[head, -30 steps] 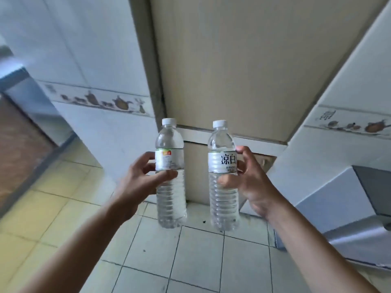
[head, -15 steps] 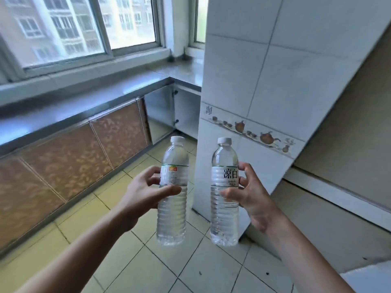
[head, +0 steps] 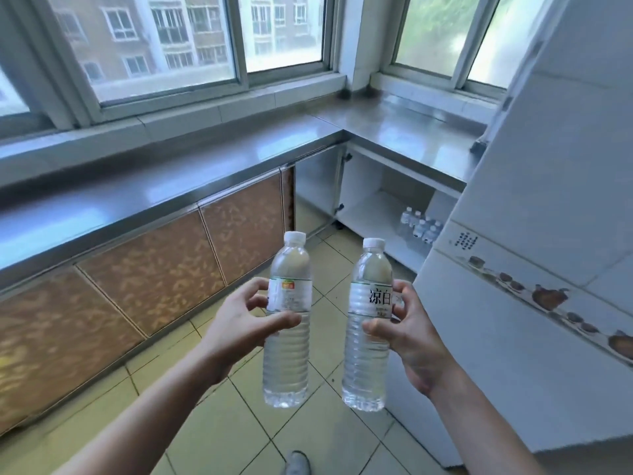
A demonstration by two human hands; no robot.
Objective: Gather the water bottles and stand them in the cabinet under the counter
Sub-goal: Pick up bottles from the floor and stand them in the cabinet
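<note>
- left hand (head: 239, 325) grips left bottle (head: 287, 320) at the label, thumb in front, fingers curled round behind
- right hand (head: 409, 332) grips right bottle (head: 368, 323) the same way at its label
- both bottles upright, white caps on, held side by side over the tiled floor (head: 239, 423) - not touching
- open cabinet (head: 370, 214) under the steel counter (head: 404, 132), far right - a cluster of bottles (head: 419, 225) standing inside on its floor
- closed brown cabinet doors (head: 154, 269) along the left
- windows (head: 171, 46) above the counter

Bright daylight floods through the windows (head: 205, 46), glaring off the counter (head: 171, 190); edges bend and blur.
</note>
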